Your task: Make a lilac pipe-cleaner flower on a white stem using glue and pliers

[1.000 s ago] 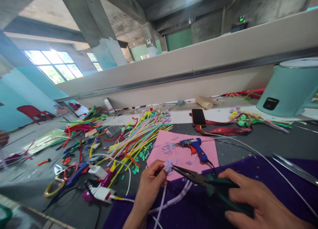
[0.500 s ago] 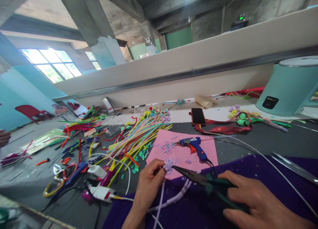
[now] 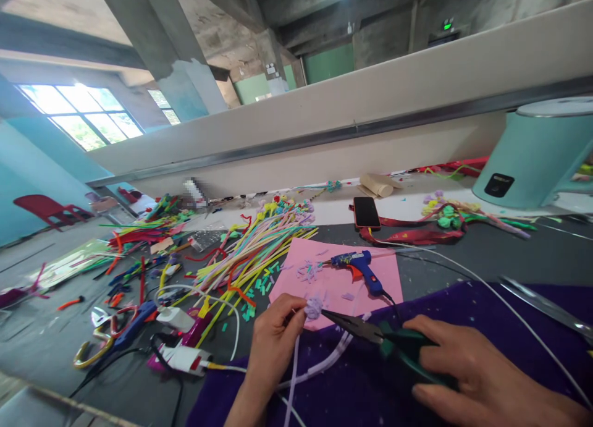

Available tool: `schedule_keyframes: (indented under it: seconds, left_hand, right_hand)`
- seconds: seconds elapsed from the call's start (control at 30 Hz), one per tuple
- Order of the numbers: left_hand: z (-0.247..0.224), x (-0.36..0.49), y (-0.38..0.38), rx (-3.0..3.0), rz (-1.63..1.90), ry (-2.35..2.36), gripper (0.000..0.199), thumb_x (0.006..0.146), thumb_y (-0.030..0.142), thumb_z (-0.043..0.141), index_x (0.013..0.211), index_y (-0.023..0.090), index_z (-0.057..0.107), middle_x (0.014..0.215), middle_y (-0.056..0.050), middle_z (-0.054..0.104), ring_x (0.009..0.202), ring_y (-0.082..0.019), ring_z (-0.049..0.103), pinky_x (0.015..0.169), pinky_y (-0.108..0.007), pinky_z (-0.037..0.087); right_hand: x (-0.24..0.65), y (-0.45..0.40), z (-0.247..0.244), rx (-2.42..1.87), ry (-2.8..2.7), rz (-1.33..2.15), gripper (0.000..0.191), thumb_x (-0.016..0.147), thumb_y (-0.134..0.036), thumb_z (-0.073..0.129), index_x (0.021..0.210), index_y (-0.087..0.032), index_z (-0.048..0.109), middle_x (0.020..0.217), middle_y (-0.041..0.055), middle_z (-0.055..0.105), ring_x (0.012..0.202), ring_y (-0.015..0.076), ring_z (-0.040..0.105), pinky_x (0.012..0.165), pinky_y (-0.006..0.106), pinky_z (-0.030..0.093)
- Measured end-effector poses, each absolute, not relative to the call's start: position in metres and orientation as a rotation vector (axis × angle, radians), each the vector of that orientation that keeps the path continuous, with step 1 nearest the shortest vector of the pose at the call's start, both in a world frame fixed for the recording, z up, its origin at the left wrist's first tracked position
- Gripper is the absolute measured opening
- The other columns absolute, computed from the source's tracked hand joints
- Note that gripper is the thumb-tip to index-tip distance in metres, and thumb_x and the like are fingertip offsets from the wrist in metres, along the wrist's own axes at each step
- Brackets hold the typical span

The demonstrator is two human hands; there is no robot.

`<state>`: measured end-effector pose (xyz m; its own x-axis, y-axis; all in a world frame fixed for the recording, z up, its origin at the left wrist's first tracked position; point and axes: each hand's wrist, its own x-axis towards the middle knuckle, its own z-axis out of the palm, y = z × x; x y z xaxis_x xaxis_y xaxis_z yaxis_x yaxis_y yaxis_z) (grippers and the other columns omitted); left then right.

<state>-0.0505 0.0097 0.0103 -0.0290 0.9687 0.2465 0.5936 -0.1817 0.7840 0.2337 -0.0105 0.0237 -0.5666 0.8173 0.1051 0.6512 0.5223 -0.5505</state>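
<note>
Between thumb and fingers, my left hand [image 3: 273, 337] pinches a small lilac pipe-cleaner flower [image 3: 314, 308]. A lilac stem [image 3: 293, 377] hangs below that hand. My right hand [image 3: 467, 365] is wrapped around the green handles of long-nose pliers [image 3: 356, 325]. The pliers' dark tips point left and lie right at the flower's edge; whether they grip it I cannot tell. More lilac strips [image 3: 331, 360] curve over the purple cloth [image 3: 370, 390] below. Just beyond the flower, a blue glue gun [image 3: 365, 271] rests on a pink sheet [image 3: 290, 279] among lilac clippings.
Bundled coloured stems [image 3: 259, 248] lie left of the pink sheet. Pliers with yellow and red handles [image 3: 99, 337] and a white plug on a power strip [image 3: 185, 359] are at lower left. A phone [image 3: 365, 212], a teal kettle [image 3: 519, 161] and scissors [image 3: 542, 303] sit right. A white cable crosses the right side.
The view has shifted slightly, so the scene sits a little further left and up. Both hands keep their holds on the flower and the pliers.
</note>
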Motion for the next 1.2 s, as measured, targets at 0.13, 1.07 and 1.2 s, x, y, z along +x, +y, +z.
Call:
schedule_keyframes:
  seconds: [0.13, 1.07, 1.2]
  left_hand:
    - [0.007, -0.053, 0.011, 1.644, 1.121, 1.594, 0.009, 0.071, 0.023, 0.058, 0.069, 0.02, 0.066, 0.058, 0.002, 0.055, 0.055, -0.013, 0.049, 0.053, -0.021, 0.035]
    - [-0.003, -0.06, 0.01, 1.326, 0.984, 1.245, 0.02, 0.077, 0.034, 0.055, 0.071, 0.015, 0.056, 0.055, 0.005, 0.043, 0.045, -0.005, 0.032, 0.043, -0.018, 0.027]
    - [-0.002, -0.058, 0.009, 1.346, 0.985, 1.282, 0.018, 0.077, 0.031, 0.057, 0.071, 0.014, 0.059, 0.054, 0.006, 0.043, 0.045, -0.004, 0.032, 0.043, -0.017, 0.026]
  right_hand:
    - [0.23, -0.008, 0.028, -1.19, -2.432, 0.583, 0.008, 0.068, -0.027, 0.062, 0.07, -0.026, 0.069, 0.097, 0.0018, 0.065, 0.086, 0.0234, 0.062, 0.062, 0.025, 0.05]
    - [0.235, -0.009, 0.031, -1.236, -2.518, 0.349, 0.014, 0.07, -0.031, 0.059, 0.062, -0.022, 0.066, 0.103, 0.0037, 0.064, 0.099, 0.0264, 0.058, 0.068, 0.026, 0.052]
    - [0.235, -0.008, 0.029, -1.208, -2.528, 0.38, 0.01, 0.069, -0.029, 0.06, 0.065, -0.023, 0.067, 0.098, 0.0048, 0.065, 0.099, 0.0273, 0.058, 0.066, 0.026, 0.052]
